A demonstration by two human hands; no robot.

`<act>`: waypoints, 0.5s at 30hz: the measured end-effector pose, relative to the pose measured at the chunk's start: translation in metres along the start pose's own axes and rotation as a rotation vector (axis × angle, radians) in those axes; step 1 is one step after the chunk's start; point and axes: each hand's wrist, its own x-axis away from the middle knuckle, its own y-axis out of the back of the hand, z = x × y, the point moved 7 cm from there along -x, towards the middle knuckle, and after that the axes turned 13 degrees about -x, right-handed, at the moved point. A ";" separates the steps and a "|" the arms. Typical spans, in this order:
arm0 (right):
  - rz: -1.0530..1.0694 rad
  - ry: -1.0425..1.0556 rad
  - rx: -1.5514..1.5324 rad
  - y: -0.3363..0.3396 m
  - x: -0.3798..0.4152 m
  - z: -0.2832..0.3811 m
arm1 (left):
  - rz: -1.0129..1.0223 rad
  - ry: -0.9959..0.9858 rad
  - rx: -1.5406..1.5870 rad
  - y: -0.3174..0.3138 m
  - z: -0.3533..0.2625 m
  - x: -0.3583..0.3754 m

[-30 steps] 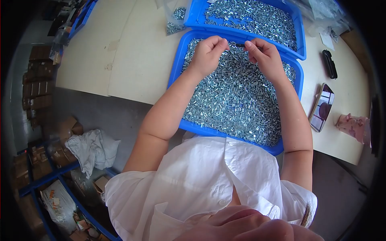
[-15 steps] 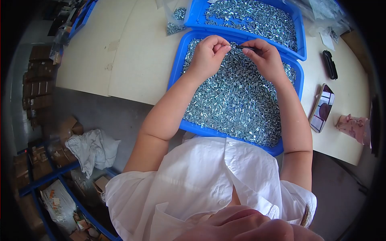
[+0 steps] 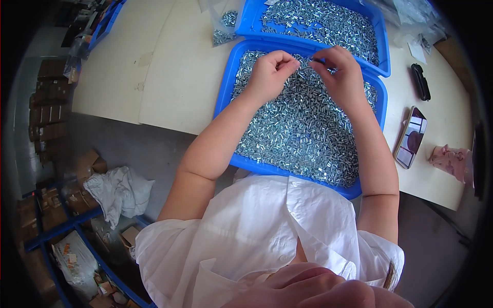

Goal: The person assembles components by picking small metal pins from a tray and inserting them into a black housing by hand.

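Note:
A blue tray [image 3: 224, 97] full of small shiny metal pieces [image 3: 303, 123] lies in front of me. Over its far part my left hand [image 3: 272, 74] is closed in a pinch, thumb against fingertips; whatever it grips is too small to make out. Just to the right, also above the pieces, my right hand [image 3: 339, 74] pinches a thin black tool [image 3: 318, 61], mostly hidden by the fingers. A small gap separates the two hands' fingertips.
Beyond is a second blue tray [image 3: 384, 49] of metal pieces, with a clear bag [image 3: 224, 25] of pieces at its left. On the right side are a black case [image 3: 420, 82], a phone [image 3: 411, 137] and a pink patterned object [image 3: 451, 161].
My hands have moved slightly apart at the fingertips. The black tool now shows less, tucked more into my right hand's fingers.

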 end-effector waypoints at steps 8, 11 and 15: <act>-0.209 -0.190 -0.831 0.000 0.004 -0.028 | 0.123 0.300 0.772 -0.007 0.013 -0.001; -0.150 -0.177 -0.676 -0.001 0.006 -0.030 | 0.127 0.299 0.813 -0.008 0.012 -0.001; -0.161 -0.160 -0.628 0.001 0.004 -0.028 | 0.131 0.302 0.817 -0.008 0.014 -0.001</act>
